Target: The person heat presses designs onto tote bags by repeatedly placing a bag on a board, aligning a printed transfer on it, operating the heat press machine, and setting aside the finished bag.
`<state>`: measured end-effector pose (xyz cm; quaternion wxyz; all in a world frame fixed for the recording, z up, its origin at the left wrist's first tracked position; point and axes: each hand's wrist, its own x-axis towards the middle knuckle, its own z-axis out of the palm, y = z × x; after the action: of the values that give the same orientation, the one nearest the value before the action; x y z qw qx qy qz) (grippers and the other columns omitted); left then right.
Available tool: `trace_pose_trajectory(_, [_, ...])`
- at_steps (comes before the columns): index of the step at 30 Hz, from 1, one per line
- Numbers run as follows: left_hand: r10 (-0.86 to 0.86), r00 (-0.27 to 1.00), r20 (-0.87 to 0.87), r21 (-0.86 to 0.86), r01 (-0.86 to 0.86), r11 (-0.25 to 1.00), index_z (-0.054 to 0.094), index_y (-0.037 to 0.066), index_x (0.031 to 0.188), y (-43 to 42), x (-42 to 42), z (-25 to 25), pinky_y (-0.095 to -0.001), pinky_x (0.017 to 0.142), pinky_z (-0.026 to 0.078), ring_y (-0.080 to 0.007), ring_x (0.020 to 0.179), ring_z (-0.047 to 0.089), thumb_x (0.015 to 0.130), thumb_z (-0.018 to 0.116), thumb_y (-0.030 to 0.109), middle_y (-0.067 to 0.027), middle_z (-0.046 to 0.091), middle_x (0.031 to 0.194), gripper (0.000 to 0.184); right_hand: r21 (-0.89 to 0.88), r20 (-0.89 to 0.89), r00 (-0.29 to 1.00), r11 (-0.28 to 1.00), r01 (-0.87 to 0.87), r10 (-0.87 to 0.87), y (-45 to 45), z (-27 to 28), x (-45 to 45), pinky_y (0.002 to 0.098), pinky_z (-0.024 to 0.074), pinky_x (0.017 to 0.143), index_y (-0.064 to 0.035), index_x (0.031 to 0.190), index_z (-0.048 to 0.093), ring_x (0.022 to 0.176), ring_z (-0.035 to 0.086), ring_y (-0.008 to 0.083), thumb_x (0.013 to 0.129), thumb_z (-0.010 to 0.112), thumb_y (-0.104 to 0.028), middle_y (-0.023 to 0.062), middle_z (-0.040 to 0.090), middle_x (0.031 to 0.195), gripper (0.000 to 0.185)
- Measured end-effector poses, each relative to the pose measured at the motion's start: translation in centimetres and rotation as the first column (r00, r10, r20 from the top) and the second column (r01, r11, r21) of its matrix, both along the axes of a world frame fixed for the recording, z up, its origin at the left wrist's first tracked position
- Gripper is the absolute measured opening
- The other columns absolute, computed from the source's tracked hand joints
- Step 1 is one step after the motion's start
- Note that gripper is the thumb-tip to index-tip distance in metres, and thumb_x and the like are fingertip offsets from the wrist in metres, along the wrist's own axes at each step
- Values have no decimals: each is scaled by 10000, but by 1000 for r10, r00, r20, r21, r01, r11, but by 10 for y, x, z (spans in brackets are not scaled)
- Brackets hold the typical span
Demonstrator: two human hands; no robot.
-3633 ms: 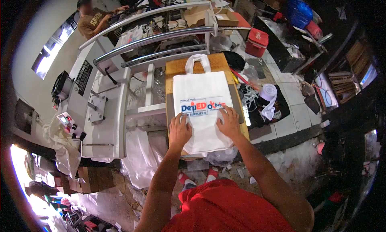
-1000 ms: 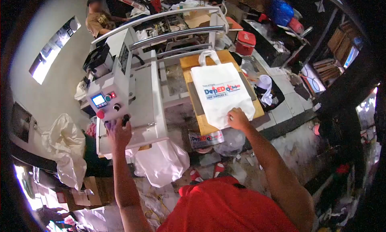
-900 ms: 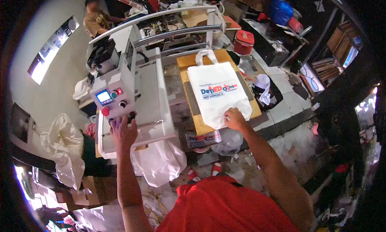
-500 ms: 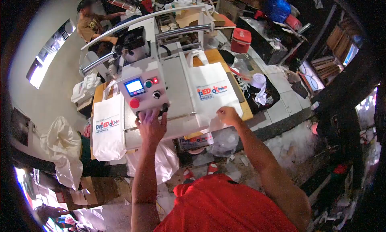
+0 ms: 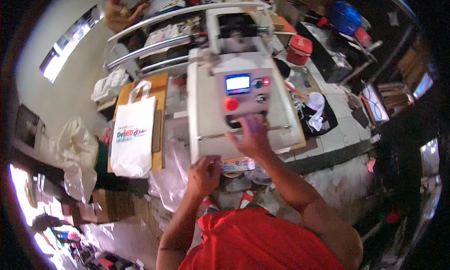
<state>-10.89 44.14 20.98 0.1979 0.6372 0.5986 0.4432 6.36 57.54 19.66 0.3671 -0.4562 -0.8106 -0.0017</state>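
Note:
A heat press (image 5: 220, 122) with a pale, broad plate and a control box (image 5: 244, 89) stands in front of me, over the right side. My right hand (image 5: 253, 136) is closed round the dark handle (image 5: 233, 122) below the box. Close to the plate's front left corner is my left hand (image 5: 205, 176), its fingers curled; whether they hold anything is hidden. To the left, a white printed tote bag (image 5: 133, 136) lies flat on a wooden board (image 5: 159, 101), handles pointing away. Below the plate's front edge, part of another printed bag (image 5: 238, 165) shows.
Metal rails (image 5: 150, 51) and a white frame run behind the press. White cloth bags (image 5: 110, 85) are piled at the left. Clear plastic (image 5: 171, 171) hangs below the board. A red container (image 5: 299, 50) and a white roll (image 5: 316, 103) stand right. Another person (image 5: 119, 17) works at the back left.
The press head has slid right, over where the right-hand printed bag lay, and the left bag is fully exposed. My left hand has left the handle; my right hand has taken it.

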Motion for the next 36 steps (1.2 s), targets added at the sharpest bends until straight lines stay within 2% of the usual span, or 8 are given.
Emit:
trace_pose_trajectory(4, [137, 984, 115, -632, -34, 775, 682, -14, 935, -62, -71, -58, -349, 627, 557, -213, 669, 716, 917, 652, 197, -151, 691, 710, 213, 5, -65, 991, 993, 121, -121, 18, -10, 6, 474, 407, 798, -84, 814, 610, 848, 558, 329, 772, 798, -458, 112, 596, 812, 420])
trace_pose_trajectory(14, [487, 779, -395, -607, -619, 498, 622, 10, 1195, -125, -319, -372, -460, 969, 490, -399, 1118, 610, 846, 659, 395, -238, 655, 1160, 521, -94, 58, 960, 956, 280, -275, 37, -30, 69, 421, 440, 838, -41, 891, 605, 928, 542, 287, 850, 782, -328, 115, 590, 908, 340])
trace_pose_trajectory(17, [378, 646, -664, -431, -743, 513, 695, 40, 1028, -145, -363, -521, -496, 854, 529, -365, 888, 689, 805, 732, 377, -187, 716, 966, 406, -120, 169, 924, 923, 365, -343, 48, -33, 97, 411, 437, 881, -30, 956, 606, 950, 547, 275, 869, 768, -330, 114, 584, 964, 352])
trace_pose_trajectory(18, [217, 816, -537, -783, -577, 233, 444, 128, 1473, -131, -362, -491, -472, 1086, 400, -362, 1322, 487, 810, 649, 648, -197, 488, 1458, 867, -178, 148, 930, 916, 360, -336, 48, -35, 106, 402, 436, 893, -27, 985, 602, 959, 546, 264, 879, 759, -330, 111, 579, 987, 357])
trace_pose_trajectory(24, [468, 754, -461, -715, -628, 307, 583, 150, 1347, -158, -371, -535, -447, 1072, 445, -342, 1270, 541, 716, 785, 450, -120, 590, 1378, 727, -225, 201, 908, 885, 408, -368, 32, -13, 90, 353, 436, 857, -24, 954, 560, 916, 525, 221, 875, 760, -284, 76, 535, 936, 337])
trace_pose_trajectory(28, [408, 727, -553, -267, -618, 739, 583, 143, 1334, -164, -377, -522, -449, 1038, 467, -358, 1207, 575, 627, 865, 323, -153, 626, 1301, 782, -181, 166, 925, 912, 368, -341, 31, -9, 79, 356, 437, 844, -23, 924, 556, 897, 526, 230, 860, 777, -280, 78, 520, 908, 345])
trace_pose_trajectory(30, [461, 773, -437, -684, -618, 388, 625, 95, 1268, -159, -377, -515, -454, 1003, 486, -371, 1165, 598, 590, 893, 315, -177, 651, 1245, 761, -198, 148, 925, 906, 374, -350, 30, -5, 70, 362, 438, 847, -24, 931, 561, 895, 528, 234, 859, 778, -284, 79, 522, 909, 346])
trace_pose_trajectory(36, [644, 689, -332, -789, -577, 210, 693, 9, 1001, -150, -372, -449, -432, 899, 527, -367, 1047, 649, 647, 853, 382, -167, 697, 1098, 538, -192, 154, 903, 884, 426, -401, 27, -2, 60, 398, 447, 897, -25, 1014, 587, 970, 564, 271, 835, 799, -320, 113, 579, 1010, 405])
